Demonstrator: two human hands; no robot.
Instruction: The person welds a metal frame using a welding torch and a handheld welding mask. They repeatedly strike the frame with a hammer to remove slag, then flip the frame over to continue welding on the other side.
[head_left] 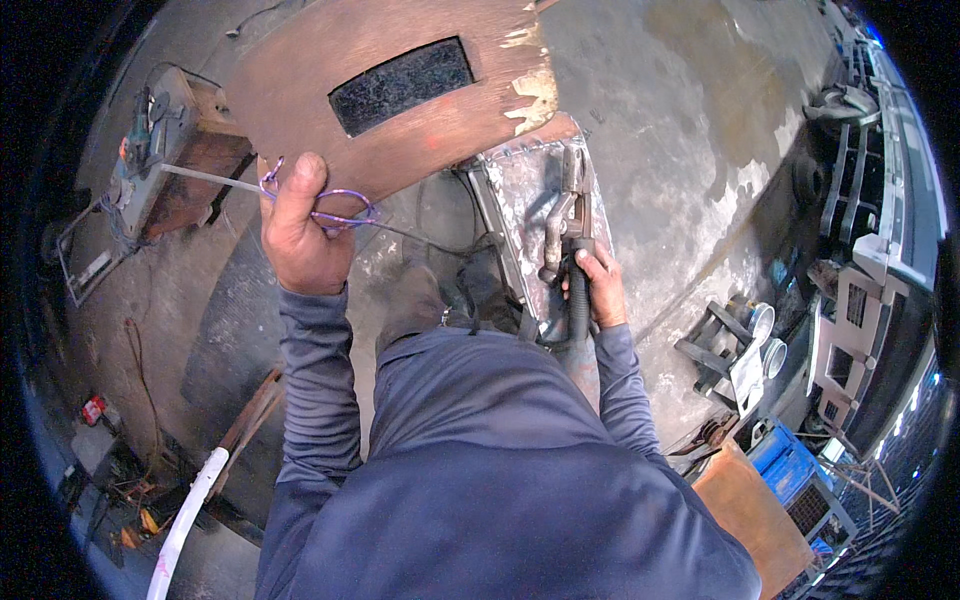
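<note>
My left hand grips the purple wire handle of a brown board shield with a dark rectangular window. A thin metal rod runs from that hand toward the left. My right hand holds the black handle of a welding electrode holder, whose jaws rest over a grey metal box-like piece on the floor. My blue sleeves and trousers fill the lower middle.
A rusty metal block with a tool on it lies at the left. A white pipe sits at lower left. Metal frames and cylinders, a blue machine and an orange board stand at right on the concrete floor.
</note>
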